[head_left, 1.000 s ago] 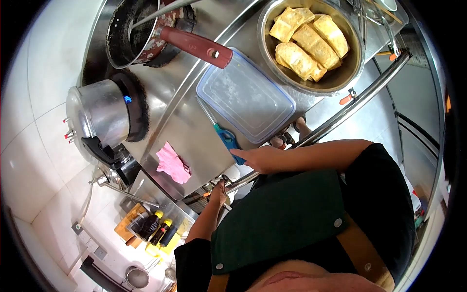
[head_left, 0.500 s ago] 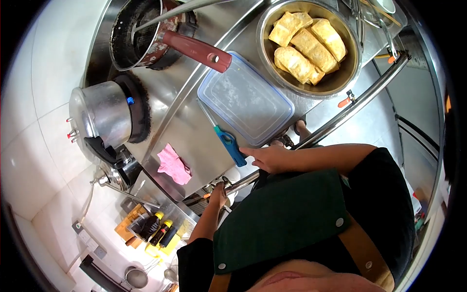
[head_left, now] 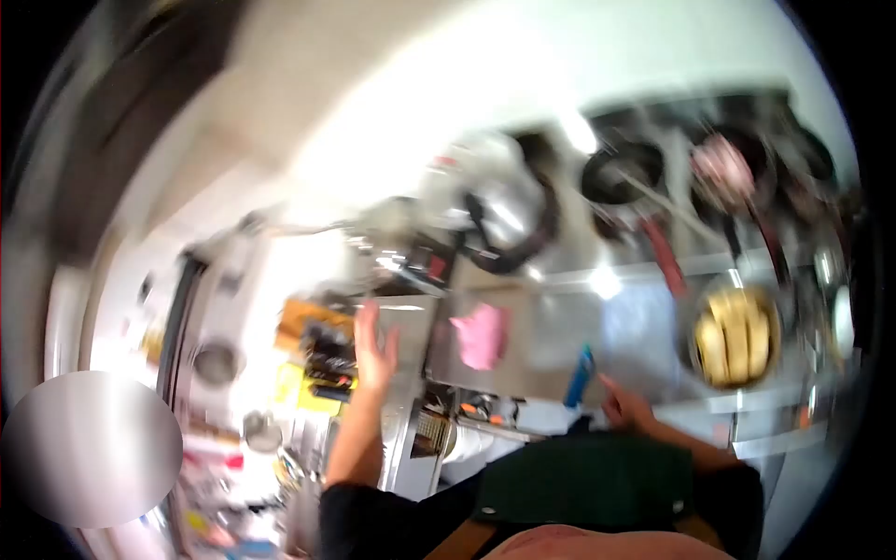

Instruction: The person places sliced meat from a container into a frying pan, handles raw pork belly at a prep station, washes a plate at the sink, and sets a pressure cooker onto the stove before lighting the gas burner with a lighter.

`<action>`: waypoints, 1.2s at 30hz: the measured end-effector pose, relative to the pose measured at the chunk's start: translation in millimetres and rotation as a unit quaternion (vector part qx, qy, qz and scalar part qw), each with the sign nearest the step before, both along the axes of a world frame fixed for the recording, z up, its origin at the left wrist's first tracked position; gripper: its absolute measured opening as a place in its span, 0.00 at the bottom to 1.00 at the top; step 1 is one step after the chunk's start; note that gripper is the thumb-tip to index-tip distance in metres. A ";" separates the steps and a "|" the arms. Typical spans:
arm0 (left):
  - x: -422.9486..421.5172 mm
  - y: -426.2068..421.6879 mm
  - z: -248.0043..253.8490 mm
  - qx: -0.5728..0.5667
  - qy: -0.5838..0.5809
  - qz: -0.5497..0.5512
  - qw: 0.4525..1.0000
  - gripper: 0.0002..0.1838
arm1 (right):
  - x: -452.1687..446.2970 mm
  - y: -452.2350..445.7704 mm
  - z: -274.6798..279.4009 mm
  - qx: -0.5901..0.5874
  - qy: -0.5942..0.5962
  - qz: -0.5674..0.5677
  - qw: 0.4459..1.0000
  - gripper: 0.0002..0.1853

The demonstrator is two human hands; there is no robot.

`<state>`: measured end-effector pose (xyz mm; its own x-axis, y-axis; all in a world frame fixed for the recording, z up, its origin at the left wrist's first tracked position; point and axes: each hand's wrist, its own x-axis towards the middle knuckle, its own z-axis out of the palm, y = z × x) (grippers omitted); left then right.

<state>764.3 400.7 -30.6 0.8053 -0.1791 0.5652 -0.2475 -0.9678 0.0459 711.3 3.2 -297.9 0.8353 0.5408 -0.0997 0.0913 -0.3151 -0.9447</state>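
Note:
My left hand [head_left: 375, 353] is raised, fingers spread and empty, near the dark sauce bottles [head_left: 329, 350] on the left-hand side counter. My right hand [head_left: 627, 407] is at the front edge of the steel counter, holding nothing, its index finger stretched out. Just left of that finger lies a blue stick lighter [head_left: 578, 378], apart from it as far as the blur shows. Behind the lighter is a clear plastic container lid [head_left: 639, 322], badly smeared. A crumpled pink cloth [head_left: 481, 336] lies on the counter between my two hands.
At right, a steel bowl [head_left: 777, 350] holds several golden-brown blocks. Along the back stove stand a pressure cooker [head_left: 509, 191], a red-handled pot [head_left: 623, 177] and a pan with pinkish food [head_left: 723, 168]. Strainers [head_left: 215, 362] and other utensils fill the left side.
The view has swung left and blurred. My left hand has left the rail at the counter's front and risen, opening, toward the bottles. My right hand stays beside the lighter.

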 end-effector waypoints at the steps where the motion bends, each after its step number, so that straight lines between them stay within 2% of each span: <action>1: 5.0 -1.5 60.3 0.058 -0.109 -0.009 0.992 0.31 | -2.1 -1.0 -5.3 -0.005 -0.086 -0.020 0.996 0.30; 2: 7.7 -8.6 120.8 0.022 -0.178 0.018 0.984 0.34 | -3.0 0.9 -6.1 0.015 -0.074 -0.024 0.997 0.29; 4: 4.0 -13.5 236.2 0.134 -0.374 0.036 0.917 0.38 | 8.5 6.5 -45.0 0.051 -0.171 -0.013 0.984 0.28; 6: -9.6 -15.1 335.1 0.156 -0.499 0.081 0.849 0.42 | 12.2 10.1 -19.7 0.030 -0.190 0.003 0.981 0.26; 9: -29.7 -1.6 457.0 0.151 -0.652 0.103 0.736 0.46 | 8.8 24.4 19.5 0.046 -0.183 -0.009 0.982 0.23; 11: -46.8 1.3 517.2 0.123 -0.744 0.132 0.643 0.43 | 5.3 32.5 31.6 0.064 -0.173 -0.024 0.983 0.20; 13: -53.0 37.0 575.5 0.170 -0.691 0.183 0.678 0.47 | 3.9 40.1 32.1 0.075 -0.187 -0.032 0.979 0.18; 14: -59.0 36.3 579.6 0.181 -0.616 0.223 0.734 0.45 | -1.5 45.9 40.3 0.050 -0.166 -0.050 0.984 0.16; 16: -68.9 30.4 587.4 0.201 -0.444 0.293 0.823 0.41 | -6.8 55.4 36.8 0.080 -0.130 -0.071 0.986 0.15; 18: -67.3 38.6 603.9 0.097 -0.465 0.165 0.864 0.27 | -14.8 63.3 36.5 0.089 -0.069 -0.106 0.988 0.14; 19: -64.2 41.5 609.2 0.042 -0.464 0.095 0.880 0.25 | -16.2 66.8 36.8 0.117 -0.004 -0.120 0.986 0.14; 20: -63.0 45.3 616.5 0.102 -0.471 0.156 0.863 0.24 | -15.8 68.5 34.0 0.145 0.067 -0.136 0.978 0.14; 22: -65.8 41.2 628.9 0.194 -0.464 0.234 0.832 0.24 | -20.9 69.9 17.4 0.126 0.002 -0.143 0.982 0.14; 23: -64.3 38.4 628.3 0.206 -0.460 0.234 0.831 0.23 | -22.8 69.0 14.3 0.073 -0.136 -0.129 0.980 0.14; 24: -60.0 34.1 627.5 0.214 -0.456 0.231 0.833 0.22 | -41.4 75.8 71.4 -0.010 -0.143 -0.164 0.976 0.15; 27: -36.4 20.7 604.6 0.236 -0.443 0.208 0.840 0.19 | -51.0 75.7 76.4 0.016 -0.153 -0.186 0.970 0.13; 30: -21.0 -6.7 541.7 0.253 -0.462 0.132 0.839 0.16 | -60.1 75.6 84.0 0.015 -0.100 -0.204 0.974 0.13; 32: -32.4 -25.4 469.3 0.245 -0.478 0.031 0.843 0.15 | -63.3 60.8 76.4 0.016 -0.121 -0.221 0.968 0.13; 34: -48.5 -43.4 352.3 0.214 -0.416 -0.107 0.878 0.13 | -76.3 47.0 64.9 0.004 -0.122 -0.248 0.961 0.13; 35: -58.0 -45.4 281.5 0.174 -0.317 -0.163 0.918 0.13 | -85.1 36.9 51.2 -0.007 -0.071 -0.258 0.963 0.13; 36: -60.0 -43.3 200.8 0.116 -0.158 -0.192 0.962 0.12 | -97.8 25.3 27.9 0.021 -0.030 -0.276 0.960 0.13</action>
<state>704.3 357.5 170.2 0.4495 -0.5802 0.6792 -0.5544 -0.7774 -0.2972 613.5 28.5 -270.0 0.9994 0.0166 -0.0293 -0.0232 -0.2931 -0.9558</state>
